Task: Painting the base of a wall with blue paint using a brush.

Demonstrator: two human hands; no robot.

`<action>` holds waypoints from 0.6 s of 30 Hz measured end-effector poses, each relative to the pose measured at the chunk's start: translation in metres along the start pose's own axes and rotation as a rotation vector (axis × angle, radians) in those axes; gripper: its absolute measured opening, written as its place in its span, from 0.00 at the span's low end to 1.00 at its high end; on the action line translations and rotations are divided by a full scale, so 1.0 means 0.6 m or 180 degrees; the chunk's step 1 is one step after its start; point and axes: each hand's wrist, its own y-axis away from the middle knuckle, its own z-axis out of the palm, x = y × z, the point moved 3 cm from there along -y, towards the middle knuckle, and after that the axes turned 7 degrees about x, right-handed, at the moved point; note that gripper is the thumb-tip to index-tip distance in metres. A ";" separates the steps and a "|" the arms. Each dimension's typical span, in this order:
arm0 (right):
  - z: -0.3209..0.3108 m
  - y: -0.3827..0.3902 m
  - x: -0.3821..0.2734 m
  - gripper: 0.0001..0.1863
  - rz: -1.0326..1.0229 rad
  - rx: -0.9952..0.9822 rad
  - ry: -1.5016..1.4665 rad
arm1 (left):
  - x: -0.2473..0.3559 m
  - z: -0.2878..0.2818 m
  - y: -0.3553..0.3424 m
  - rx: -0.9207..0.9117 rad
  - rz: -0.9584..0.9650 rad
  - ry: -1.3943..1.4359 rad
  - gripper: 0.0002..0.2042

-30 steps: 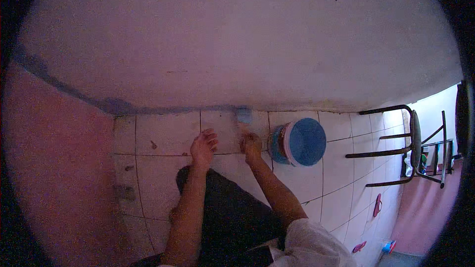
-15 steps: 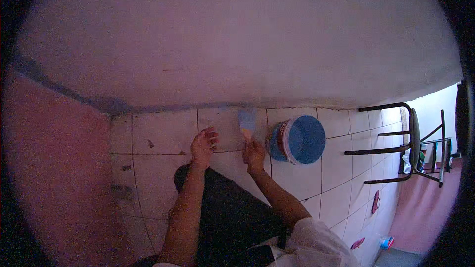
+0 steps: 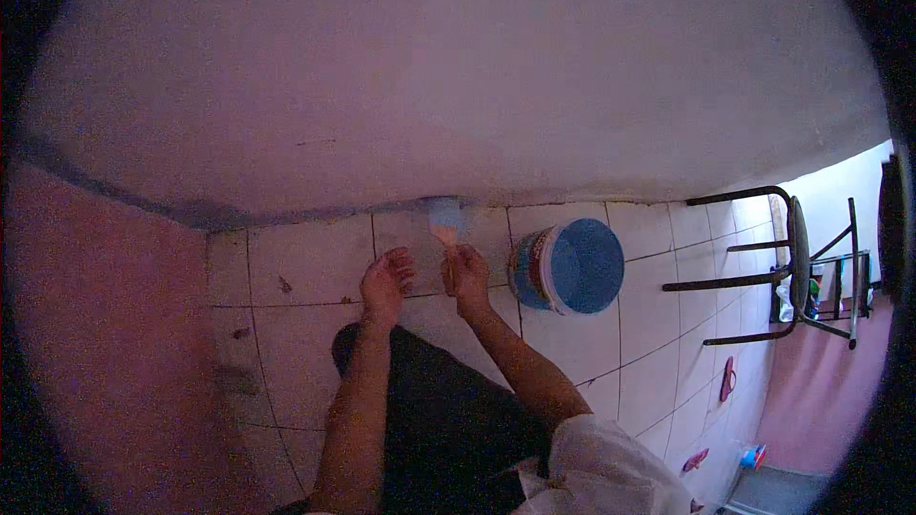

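My right hand (image 3: 470, 281) is closed around the wooden handle of a paintbrush (image 3: 446, 227). The brush's wide, pale bluish end meets the foot of the wall (image 3: 458, 86), where a blue-grey band runs along the seam with the floor. To its left, my left hand (image 3: 385, 284) hovers over the tiles with nothing in it, its fingers loosely apart. A bucket (image 3: 536, 267) with a pale rim and a blue inside stands to the right of my right hand; whether it holds liquid is hard to make out.
White tiles (image 3: 572, 362) cover the floor, with small dark scraps at the left. A pink wall (image 3: 114, 343) closes off the left side. Further right are a dark-legged chair (image 3: 800, 262), pink flip-flops (image 3: 728, 379) and a small blue-and-red container (image 3: 753, 458).
My right hand has slid the brush leftward along the base of the wall, closer to my left hand. My left hand has shifted slightly left and stays empty.
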 end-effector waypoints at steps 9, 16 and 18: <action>-0.136 0.014 0.006 0.10 0.0451 0.0773 0.0296 | -0.003 0.013 -0.009 -0.0310 -0.0010 -0.0102 0.20; -0.160 -0.029 0.013 0.06 0.0806 0.0674 0.1595 | -0.003 0.004 -0.008 -0.0126 0.0004 -0.0213 0.21; -0.174 -0.053 0.030 0.05 -0.0086 0.0309 0.0923 | -0.003 0.006 -0.006 -0.0052 -0.0026 -0.0243 0.21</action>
